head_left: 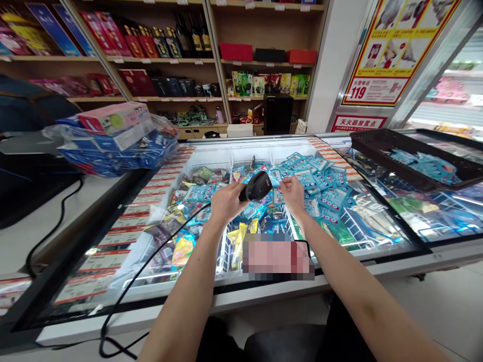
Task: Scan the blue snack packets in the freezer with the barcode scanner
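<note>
My left hand (227,203) is closed round the handle of a black corded barcode scanner (258,186), held over the glass top of a chest freezer (181,301). Between the fingertips of my right hand (293,195) is a light-blue packet (275,177), just in front of the scanner head. To the right of it lies a spread-out pile of similar blue packets (332,198). The scanner's black cable (151,261) runs down to the left beneath my left forearm. A blurred pink rectangular item (277,257) rests near the front edge, between my forearms.
A brown tray (415,176) with more blue packets stands at the right. Plastic-wrapped blue boxes (116,146), with a pink box (115,118) on top, sit at the left. Rows of price labels (124,231) line the glass. Stocked shelves (166,59) stand behind.
</note>
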Demonstrator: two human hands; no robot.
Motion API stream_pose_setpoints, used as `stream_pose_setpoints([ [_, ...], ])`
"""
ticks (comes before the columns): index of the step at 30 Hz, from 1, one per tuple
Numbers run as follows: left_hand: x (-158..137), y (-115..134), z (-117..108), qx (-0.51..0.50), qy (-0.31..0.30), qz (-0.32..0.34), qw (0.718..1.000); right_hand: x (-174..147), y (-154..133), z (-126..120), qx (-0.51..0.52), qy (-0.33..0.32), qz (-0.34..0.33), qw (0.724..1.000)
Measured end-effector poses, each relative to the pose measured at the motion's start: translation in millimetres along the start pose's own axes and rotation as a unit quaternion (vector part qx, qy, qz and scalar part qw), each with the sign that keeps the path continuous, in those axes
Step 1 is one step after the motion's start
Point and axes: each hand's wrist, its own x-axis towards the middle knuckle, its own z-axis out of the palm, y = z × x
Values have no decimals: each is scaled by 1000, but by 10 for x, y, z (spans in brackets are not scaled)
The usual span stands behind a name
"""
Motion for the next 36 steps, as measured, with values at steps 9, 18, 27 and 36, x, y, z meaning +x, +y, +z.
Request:
stream_pose_setpoints([
  [9,-66,-58,6,-18,-10,8,1000,2,42,15,4,-2,4,1000],
  [18,-90,-77,18,-23,-9,8,1000,-27,-29,-12,18,-4,1,1000],
  [27,-102,-101,13,-10,-13,24,1000,-39,-102,-48,82,-11,5,997],
  [36,-97,-180,27,2,3,7,1000,73,4,-128,44,1,5,999],
])
